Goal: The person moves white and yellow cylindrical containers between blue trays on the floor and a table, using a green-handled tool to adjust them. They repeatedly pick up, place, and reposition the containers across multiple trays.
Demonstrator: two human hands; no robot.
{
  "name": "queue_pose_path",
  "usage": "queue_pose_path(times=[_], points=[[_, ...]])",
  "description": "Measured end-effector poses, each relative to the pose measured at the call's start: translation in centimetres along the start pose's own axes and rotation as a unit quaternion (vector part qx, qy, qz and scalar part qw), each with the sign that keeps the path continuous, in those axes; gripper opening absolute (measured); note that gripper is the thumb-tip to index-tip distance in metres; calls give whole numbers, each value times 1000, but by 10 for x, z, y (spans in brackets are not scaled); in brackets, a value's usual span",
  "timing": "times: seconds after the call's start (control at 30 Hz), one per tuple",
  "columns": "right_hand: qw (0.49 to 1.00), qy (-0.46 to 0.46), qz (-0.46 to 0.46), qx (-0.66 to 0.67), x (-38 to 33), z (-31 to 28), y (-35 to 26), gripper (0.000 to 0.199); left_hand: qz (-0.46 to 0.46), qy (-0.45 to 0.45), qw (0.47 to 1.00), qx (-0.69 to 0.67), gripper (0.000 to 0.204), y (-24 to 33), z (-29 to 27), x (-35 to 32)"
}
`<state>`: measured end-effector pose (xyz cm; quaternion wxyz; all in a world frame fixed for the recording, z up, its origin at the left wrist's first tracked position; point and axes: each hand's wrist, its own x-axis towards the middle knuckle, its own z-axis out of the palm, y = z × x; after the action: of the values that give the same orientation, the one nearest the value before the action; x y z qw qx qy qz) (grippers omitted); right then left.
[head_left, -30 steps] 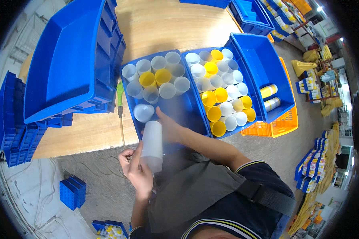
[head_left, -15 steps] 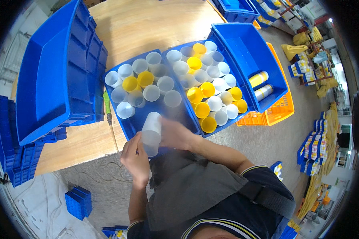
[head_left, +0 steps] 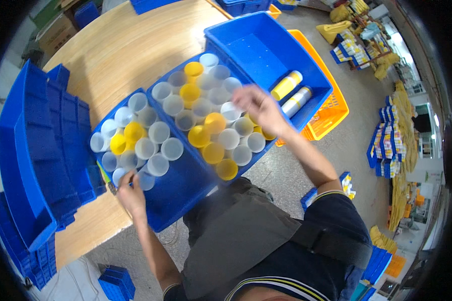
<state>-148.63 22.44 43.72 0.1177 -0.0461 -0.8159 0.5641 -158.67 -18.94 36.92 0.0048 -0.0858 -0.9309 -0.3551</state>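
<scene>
My left hand (head_left: 131,194) is at the near left corner of the left blue bin (head_left: 178,188). Its fingers are closed at the rim of a translucent white cup (head_left: 145,180), beside other white cups and two yellow ones (head_left: 134,131). Over the right blue bin (head_left: 258,159), my right hand (head_left: 261,108) is slightly blurred, with bent fingers apart and nothing visible in them. White cup (head_left: 230,112) is the nearest to its fingertips. White and yellow cups stand mouth up in rows there, several yellow ones (head_left: 227,169) along the near side.
A blue bin (head_left: 251,45) at the right holds two lying cylinders, one yellow (head_left: 287,85) and one white (head_left: 297,102). An orange crate (head_left: 331,113) is beneath it. Stacked blue bins (head_left: 60,145) stand on the wooden table (head_left: 135,45) at the left.
The white cup has gone from between my hands down to the left bin's cups, with my left hand at it. My right hand has moved right, over the right bin. The view has shifted.
</scene>
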Motion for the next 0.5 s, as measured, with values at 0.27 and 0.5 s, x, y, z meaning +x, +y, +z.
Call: queue_pose_path(times=[0.27, 0.5], points=[[649, -202, 47, -732, 25, -210, 224, 31, 19, 80, 995, 56, 16, 45, 7, -25], [775, -80, 87, -621, 102, -202, 103, 96, 50, -7, 996, -69, 17, 136, 42, -46]])
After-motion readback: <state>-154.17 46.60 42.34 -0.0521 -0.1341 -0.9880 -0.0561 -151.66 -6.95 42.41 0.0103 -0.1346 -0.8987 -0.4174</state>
